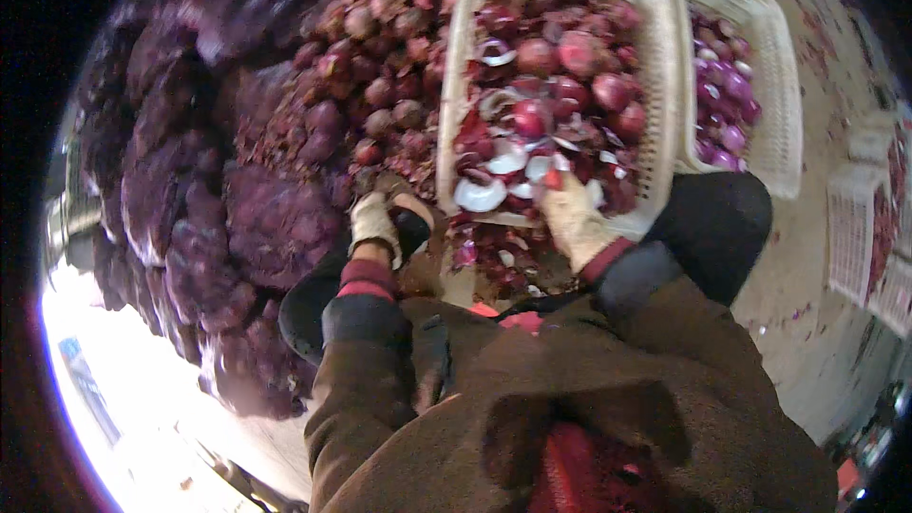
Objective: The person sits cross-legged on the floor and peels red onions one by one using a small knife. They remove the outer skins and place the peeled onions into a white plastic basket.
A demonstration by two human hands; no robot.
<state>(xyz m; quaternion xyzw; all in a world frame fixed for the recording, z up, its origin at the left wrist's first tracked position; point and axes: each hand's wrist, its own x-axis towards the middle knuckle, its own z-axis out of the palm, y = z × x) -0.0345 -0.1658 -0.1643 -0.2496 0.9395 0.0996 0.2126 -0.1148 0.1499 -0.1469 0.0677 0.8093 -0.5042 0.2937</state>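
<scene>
My right hand (572, 217), in a pale work glove, reaches over the near end of a white plastic crate (659, 85). Something small and red shows at its fingertips; blur hides whether it is held. Around those fingers lie white-lined onion peels (479, 195) and whole red onions (533, 118). My left hand (373, 222), gloved as well, is low beside the near edge of a heap of unpeeled red onions (381, 92). What its fingers touch or hold cannot be made out.
Right of the crate stands a second white crate (780, 100) holding peeled purple onions (727, 96). Full purple mesh sacks (278, 228) are stacked at the left. Loose skins (499, 256) litter the floor between my legs. More crates (851, 228) stand at the far right.
</scene>
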